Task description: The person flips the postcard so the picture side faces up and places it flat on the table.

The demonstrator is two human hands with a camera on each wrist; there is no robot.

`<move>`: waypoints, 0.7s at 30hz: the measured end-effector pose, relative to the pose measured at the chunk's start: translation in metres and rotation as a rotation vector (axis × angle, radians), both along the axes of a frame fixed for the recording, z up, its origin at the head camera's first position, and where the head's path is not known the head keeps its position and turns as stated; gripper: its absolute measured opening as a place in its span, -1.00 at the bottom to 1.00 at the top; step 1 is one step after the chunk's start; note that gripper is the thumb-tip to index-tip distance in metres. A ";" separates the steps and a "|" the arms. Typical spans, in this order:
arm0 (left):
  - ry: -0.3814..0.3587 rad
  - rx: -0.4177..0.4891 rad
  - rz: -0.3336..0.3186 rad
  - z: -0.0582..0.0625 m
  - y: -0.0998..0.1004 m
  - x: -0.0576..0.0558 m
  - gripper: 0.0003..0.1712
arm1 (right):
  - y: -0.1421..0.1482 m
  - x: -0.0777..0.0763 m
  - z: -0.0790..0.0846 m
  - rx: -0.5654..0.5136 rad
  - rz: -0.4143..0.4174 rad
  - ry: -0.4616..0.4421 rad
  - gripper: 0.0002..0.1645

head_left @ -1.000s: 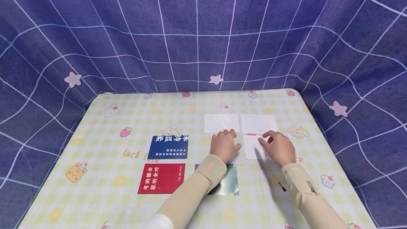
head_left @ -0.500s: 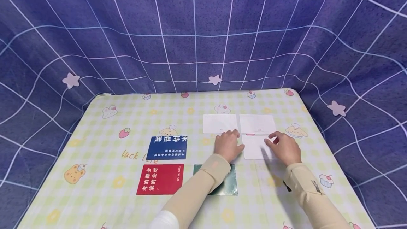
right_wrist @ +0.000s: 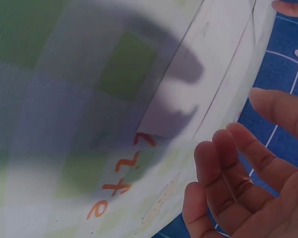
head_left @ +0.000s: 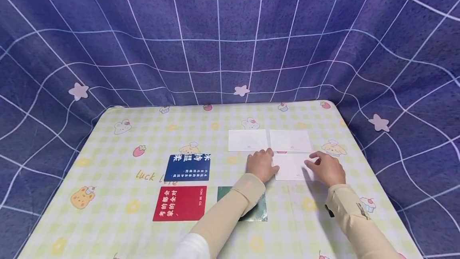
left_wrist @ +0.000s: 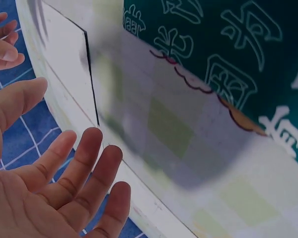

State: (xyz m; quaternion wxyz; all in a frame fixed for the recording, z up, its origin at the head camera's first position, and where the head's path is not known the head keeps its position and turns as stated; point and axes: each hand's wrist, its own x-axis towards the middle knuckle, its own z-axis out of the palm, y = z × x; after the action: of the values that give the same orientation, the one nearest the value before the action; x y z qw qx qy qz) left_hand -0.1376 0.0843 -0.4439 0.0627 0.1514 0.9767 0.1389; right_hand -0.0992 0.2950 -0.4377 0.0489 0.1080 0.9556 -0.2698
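Observation:
Three white cards lie face up in the head view: one [head_left: 248, 140] at back left, another [head_left: 289, 141] at back right, and a nearer card [head_left: 292, 167] below it. My left hand [head_left: 261, 166] is at the nearer card's left edge, its fingers loosely bent. At the card's right end hovers my right hand [head_left: 328, 169], thumb and fingers apart. Both wrist views show the left palm [left_wrist: 54, 193] and the right palm [right_wrist: 258, 193] holding nothing. Whether a fingertip touches the card cannot be told. A green card [head_left: 259, 210] lies partly under the left forearm.
To the left lie a blue card [head_left: 188, 168] and a red card [head_left: 181, 203], both with white lettering. All rest on a checked tablecloth [head_left: 118, 163] with cartoon prints. A blue gridded curtain [head_left: 215, 51] stands behind and around the table.
Both hands have shifted slightly to the right; the right hand has drawn from over the nearer white card to its right end. The cards stay in place, while the head view shifts a little.

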 end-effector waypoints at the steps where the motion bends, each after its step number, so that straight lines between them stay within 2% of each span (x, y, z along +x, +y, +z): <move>1: -0.005 -0.005 0.002 -0.001 0.001 0.000 -0.49 | 0.001 -0.001 -0.001 0.001 0.000 -0.009 -0.48; 8: -0.016 -0.034 0.008 -0.006 0.006 -0.002 -0.44 | 0.009 -0.004 -0.007 0.005 -0.001 -0.082 -0.44; 15: -0.004 -0.077 0.005 -0.010 0.009 -0.006 -0.41 | 0.016 -0.007 -0.010 0.004 0.000 -0.107 -0.36; 21: -0.031 -0.089 0.006 -0.011 0.011 -0.010 -0.34 | 0.020 -0.010 -0.012 -0.006 0.006 -0.128 -0.27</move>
State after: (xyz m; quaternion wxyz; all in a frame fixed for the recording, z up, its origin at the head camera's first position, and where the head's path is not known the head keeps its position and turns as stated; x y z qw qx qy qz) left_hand -0.1476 0.0957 -0.4547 0.0841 0.1436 0.9812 0.0978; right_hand -0.1091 0.3147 -0.4492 0.1108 0.1221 0.9500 -0.2651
